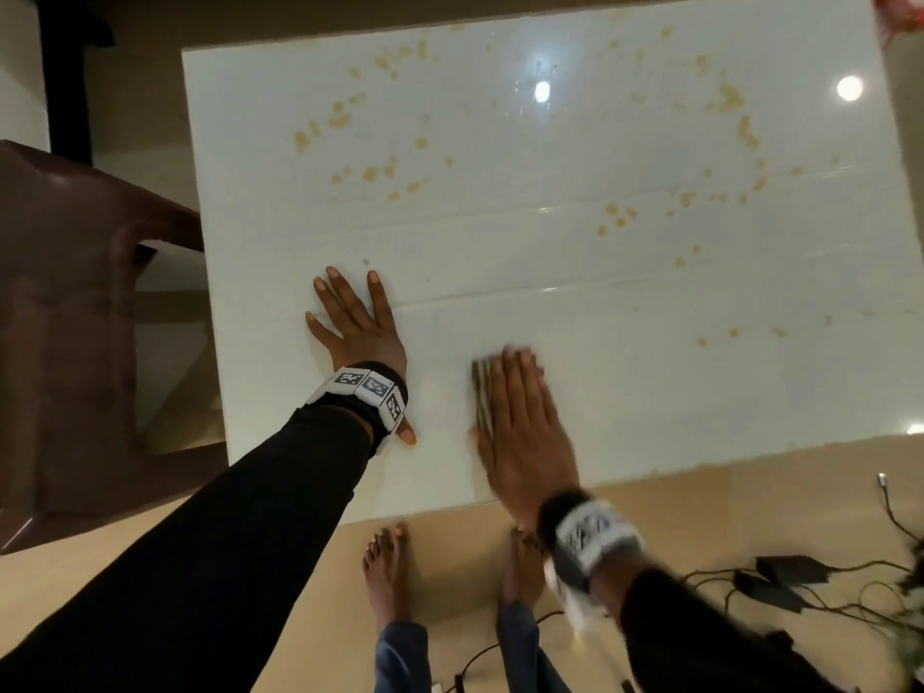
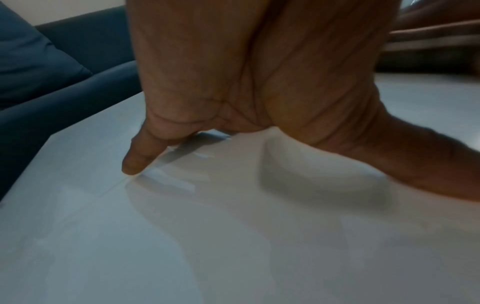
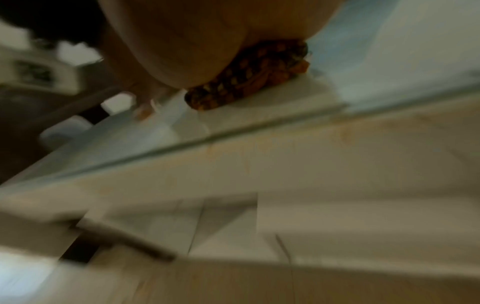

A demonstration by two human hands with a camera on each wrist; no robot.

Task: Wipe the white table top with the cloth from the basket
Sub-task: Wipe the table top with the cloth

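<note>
Near the front edge of the bench, the cloth is pressed flat under the right hand, whose fingers are held straight and together; only a dark, patterned strip of the cloth is seen past the hand in the head view, and a bunched patterned fold under the palm in the right wrist view, which is heavily blurred. The left hand is laid open on the bench toward its left edge, fingers spread, thumb pointed back to the front edge, nothing held in it; it seems to be used as a brace. The wiping step is judged to be in hand and at an early stage: the strip by the front edge looks clean, while yellowish spots are scattered across the middle and far half of the bench. For the next move, the cloth would need to be pushed away from the front edge into those spots, with pressure kept flat so that it is not left behind. A brown chair stands just beside the left edge, and cables lie on the floor.
</note>
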